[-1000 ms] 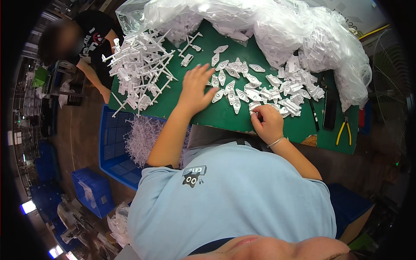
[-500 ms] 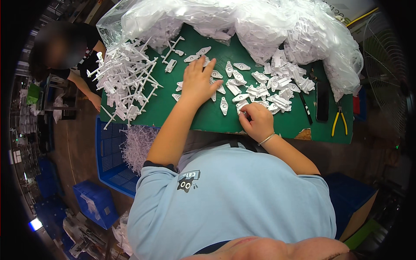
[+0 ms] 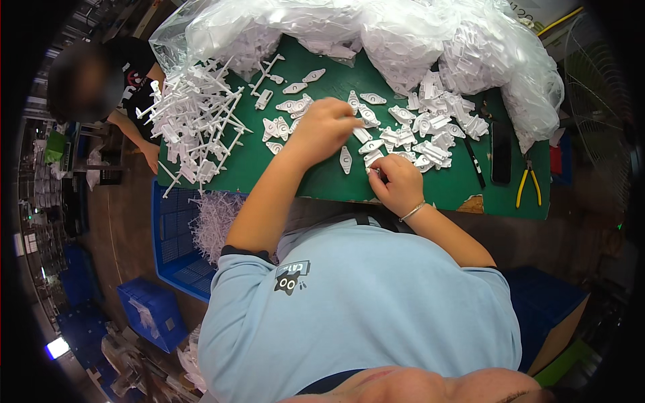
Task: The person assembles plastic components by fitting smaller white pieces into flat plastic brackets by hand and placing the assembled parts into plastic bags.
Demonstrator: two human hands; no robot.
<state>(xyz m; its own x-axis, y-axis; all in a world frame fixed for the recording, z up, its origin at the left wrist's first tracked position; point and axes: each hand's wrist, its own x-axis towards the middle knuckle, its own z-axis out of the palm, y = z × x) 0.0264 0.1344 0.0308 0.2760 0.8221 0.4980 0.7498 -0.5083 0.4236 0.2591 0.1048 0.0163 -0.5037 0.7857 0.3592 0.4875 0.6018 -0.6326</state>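
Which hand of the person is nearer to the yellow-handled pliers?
The right hand: it is left of the pliers; the left hand is farther left, near loose white parts.

This looks like a factory workshop with hand-assembly benches: a green worktable (image 3: 440,188) with a chipped near edge carries many identical small white plastic parts (image 3: 346,160), a heap of branching white pieces (image 3: 195,127) at the left and bulging clear bags (image 3: 474,57) along the far side. Yellow-handled pliers (image 3: 529,181) lie at the right, near a large wire-caged fan (image 3: 598,101). Blue plastic crates (image 3: 151,316) stand on the dark floor at the left, where another person (image 3: 138,74) is beside the table.
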